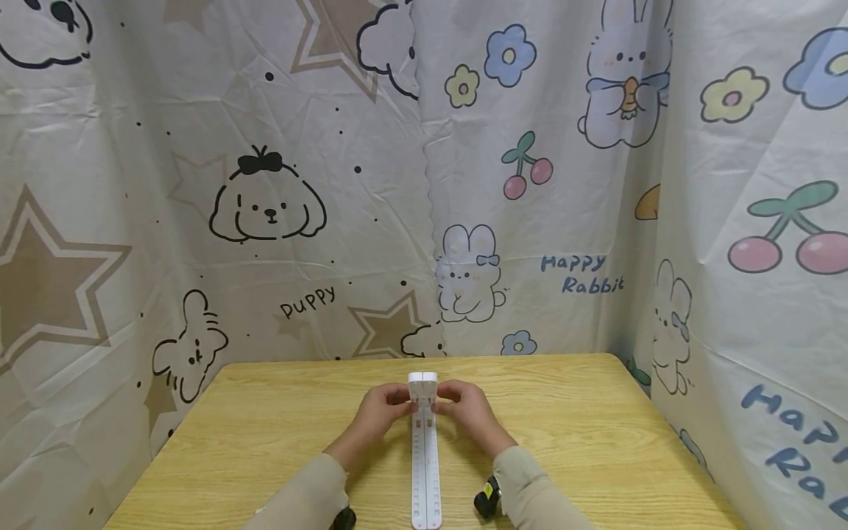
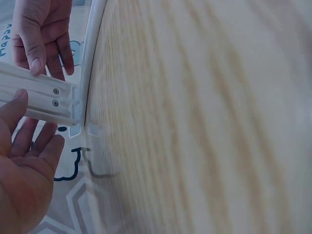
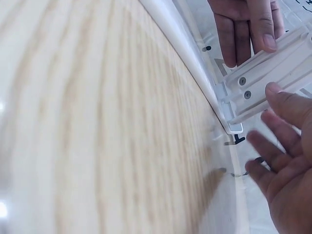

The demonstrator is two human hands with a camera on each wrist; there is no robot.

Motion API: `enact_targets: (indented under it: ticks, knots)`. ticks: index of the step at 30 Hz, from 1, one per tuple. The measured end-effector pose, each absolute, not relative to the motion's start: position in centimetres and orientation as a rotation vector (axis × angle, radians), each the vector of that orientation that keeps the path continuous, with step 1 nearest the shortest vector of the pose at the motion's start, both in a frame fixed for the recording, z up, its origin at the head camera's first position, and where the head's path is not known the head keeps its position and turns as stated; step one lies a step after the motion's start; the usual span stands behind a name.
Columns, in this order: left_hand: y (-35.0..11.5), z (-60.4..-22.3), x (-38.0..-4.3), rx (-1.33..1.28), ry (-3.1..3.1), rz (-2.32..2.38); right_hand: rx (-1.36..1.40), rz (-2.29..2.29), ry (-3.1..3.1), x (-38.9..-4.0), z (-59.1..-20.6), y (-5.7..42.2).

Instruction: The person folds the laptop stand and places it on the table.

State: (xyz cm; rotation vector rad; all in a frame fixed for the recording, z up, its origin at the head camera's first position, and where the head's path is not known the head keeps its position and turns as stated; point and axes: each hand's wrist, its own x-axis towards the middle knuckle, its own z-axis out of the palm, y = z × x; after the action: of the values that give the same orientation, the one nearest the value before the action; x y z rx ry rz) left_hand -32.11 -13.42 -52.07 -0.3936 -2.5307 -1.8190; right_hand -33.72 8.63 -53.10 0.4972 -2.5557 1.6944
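A white plastic folding stand rests on the table, its long notched base pointing toward me and a short part upright at the far end. My left hand pinches the left edge of that upright part. On the opposite edge, my right hand pinches it in the same way. In the left wrist view, the left thumb lies on the near face of the stand, where two screws show. From the right wrist, the right hand has its thumb on the stand, with the other fingers partly behind or spread below.
The wood-grain table spreads to both sides of the stand. A printed curtain hangs behind it and along both sides. A black wrist device with a yellow mark sits by the right sleeve.
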Motion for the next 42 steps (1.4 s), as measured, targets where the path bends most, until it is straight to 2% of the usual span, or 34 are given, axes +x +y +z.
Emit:
enact_targets:
  ticks: [6,42]
  knots:
    - [-13.5,-52.0,-32.4,-0.466,-2.518,-1.841,0.613,1.723,-2.553,-34.1,-53.0,8.7]
    - [-14.8,-52.0,-32.5,-0.596,-2.724,-1.792,0.798,1.711,-2.693,-33.6,-52.4,10.0]
